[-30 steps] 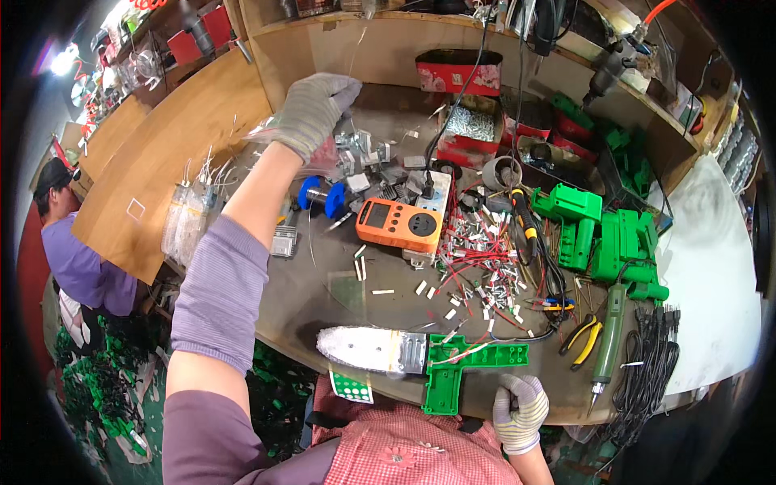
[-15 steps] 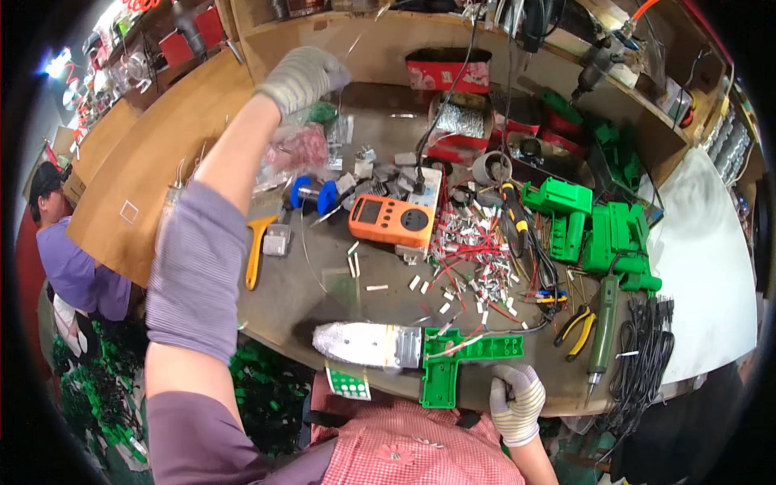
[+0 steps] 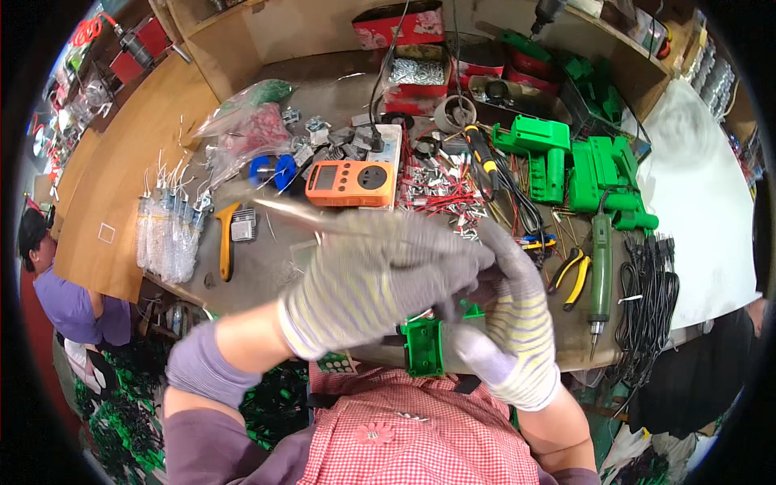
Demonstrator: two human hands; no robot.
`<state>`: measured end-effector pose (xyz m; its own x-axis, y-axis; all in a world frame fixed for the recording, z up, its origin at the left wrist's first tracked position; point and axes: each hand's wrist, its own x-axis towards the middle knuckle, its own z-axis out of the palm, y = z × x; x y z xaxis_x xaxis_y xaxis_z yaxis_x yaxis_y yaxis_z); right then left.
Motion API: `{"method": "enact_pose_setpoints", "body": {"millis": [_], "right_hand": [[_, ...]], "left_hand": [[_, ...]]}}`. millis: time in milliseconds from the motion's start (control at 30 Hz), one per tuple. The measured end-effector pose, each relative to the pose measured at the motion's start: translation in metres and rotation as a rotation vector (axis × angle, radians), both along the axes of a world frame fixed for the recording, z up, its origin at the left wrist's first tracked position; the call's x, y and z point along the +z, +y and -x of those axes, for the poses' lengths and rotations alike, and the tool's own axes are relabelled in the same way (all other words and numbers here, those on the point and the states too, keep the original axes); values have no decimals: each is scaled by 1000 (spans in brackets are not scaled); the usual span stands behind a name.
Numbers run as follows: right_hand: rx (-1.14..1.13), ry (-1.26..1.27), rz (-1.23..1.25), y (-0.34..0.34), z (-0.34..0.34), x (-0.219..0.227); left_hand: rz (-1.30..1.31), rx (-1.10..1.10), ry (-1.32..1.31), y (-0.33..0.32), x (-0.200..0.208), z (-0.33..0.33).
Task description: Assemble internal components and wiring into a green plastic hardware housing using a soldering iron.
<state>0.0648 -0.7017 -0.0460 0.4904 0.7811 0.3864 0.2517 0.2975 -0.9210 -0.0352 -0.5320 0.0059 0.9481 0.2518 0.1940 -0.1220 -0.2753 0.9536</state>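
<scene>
My left hand (image 3: 364, 275), in a striped knit glove, reaches across the front of the bench with its fingers pressed together. A blurred silvery strip (image 3: 287, 212) sticks out beside it, its kind unclear. My right hand (image 3: 517, 331), gloved alike, is raised with thumb and fingers curving around the left fingertips; motion smears what lies between them. Beneath both hands is an open green plastic housing (image 3: 423, 347), mostly covered. The wrapped, pale tapered part joined to it earlier is hidden. A green-and-white dotted sheet (image 3: 335, 363) pokes out at the table edge.
Behind my hands stands an orange meter (image 3: 352, 183) beside many red wires (image 3: 440, 194). Bubble-wrapped parts (image 3: 170, 234) and a yellow-handled tool (image 3: 226, 246) lie left. Rightward are pliers (image 3: 575, 279), a green electric screwdriver (image 3: 600, 271), black cables (image 3: 647, 291) and green housings (image 3: 598, 174).
My left hand has come down from the far left of the bench to above the green housing. My right hand has risen from the front edge to meet it. The head view has shifted.
</scene>
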Motion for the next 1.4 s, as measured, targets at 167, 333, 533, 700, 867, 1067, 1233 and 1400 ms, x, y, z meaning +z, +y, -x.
{"method": "enact_pose_setpoints", "body": {"millis": [167,333,533,700,867,1067,1233,1400], "right_hand": [[25,289,420,-33,5,2],[29,368,604,-53,-3,-14],[-24,-171,590,-56,1,-23],[-45,-627,328,-46,2,-51],[-253,-733,301,-60,1,-46],[-337,-440,700,-97,-10,-4],[-464,-638,779,-85,-13,11],[-353,-707,883,-75,-17,0]], "left_hand": [[-85,290,-246,0,-38,22],[327,373,64,-10,-55,51],[-275,138,84,-7,-49,63],[115,536,-204,-41,-84,67],[-332,470,-207,-20,-110,75],[-472,50,43,-19,-100,59],[-996,-164,59,-24,-115,55],[-1106,-231,36,-18,-122,58]]}}
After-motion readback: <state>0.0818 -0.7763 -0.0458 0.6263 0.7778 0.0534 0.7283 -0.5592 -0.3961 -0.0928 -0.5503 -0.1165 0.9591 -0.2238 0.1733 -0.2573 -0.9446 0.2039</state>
